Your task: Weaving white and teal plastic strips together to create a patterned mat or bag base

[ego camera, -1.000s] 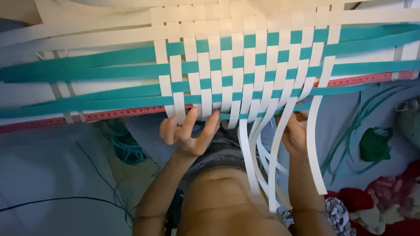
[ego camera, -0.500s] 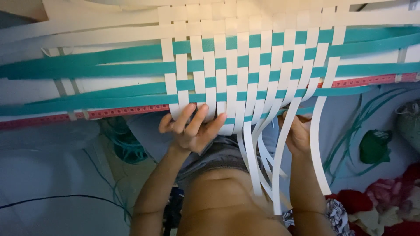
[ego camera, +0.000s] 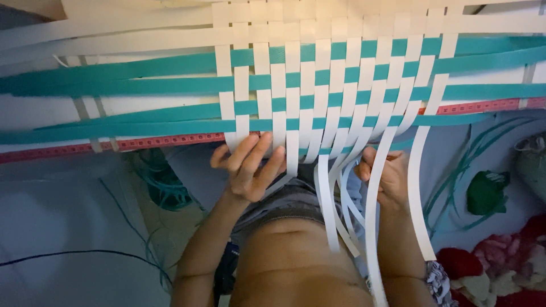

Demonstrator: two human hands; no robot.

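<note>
Work in hand: a woven mat (ego camera: 335, 85) of white and teal plastic strips, spread across the top half of the view, its near edge just above the person's lap.
Left hand (ego camera: 247, 167): at about 7 o'clock of the woven patch, fingers (ego camera: 267, 165) spread and pressed up against the lower edge of the weave, gripping nothing; they bear on the white strip ends there.
Right hand (ego camera: 387, 176): at about 5 o'clock of the patch, fingers curled around a white strip (ego camera: 372, 227) among the loose ends hanging toward the lap.
Loose strips: several white ends (ego camera: 327, 204) trail down between the two hands; one more (ego camera: 418, 193) hangs just right of the right hand.
Teal strips (ego camera: 114, 82): run sideways, fanning out toward 9 o'clock.
Measuring tape (ego camera: 142, 142): red, lying along the near edge of the weave, toward 8 o'clock.
Doing it well: judging by the grip, the left hand should keep the finished rows flat while the right draws its strip snug, square to the teal rows, without twisting it.
Surroundings: a tangle of teal cord (ego camera: 165, 187) beside the left forearm; a green scrap (ego camera: 486, 193) at 3 o'clock.
</note>
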